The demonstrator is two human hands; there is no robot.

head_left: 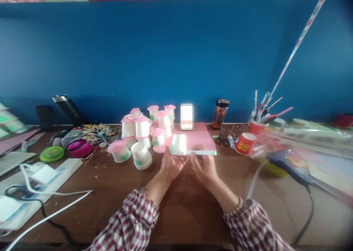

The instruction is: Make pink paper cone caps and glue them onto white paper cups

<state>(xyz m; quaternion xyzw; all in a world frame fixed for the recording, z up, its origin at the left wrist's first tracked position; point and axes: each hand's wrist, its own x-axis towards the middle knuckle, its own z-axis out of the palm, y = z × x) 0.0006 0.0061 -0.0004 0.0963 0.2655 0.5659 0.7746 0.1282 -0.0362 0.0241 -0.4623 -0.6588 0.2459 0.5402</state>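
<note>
Brown tabletop, and it's a busy one!
Over on the left, a white power strip, a round green item and a magenta one; behind them, a heap of wooden sticks. Pink-topped paper cups crowd together, pink paper lies flat beside them, and on the right, scissors, a red cup and a dark-lidded jar!

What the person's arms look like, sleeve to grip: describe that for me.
The left sleeve and right sleeve are checked in maroon and white, their ends bunched up on the forearms. The left grip and right grip are ungloved, and no watch or bracelet shows on either wrist.
</note>
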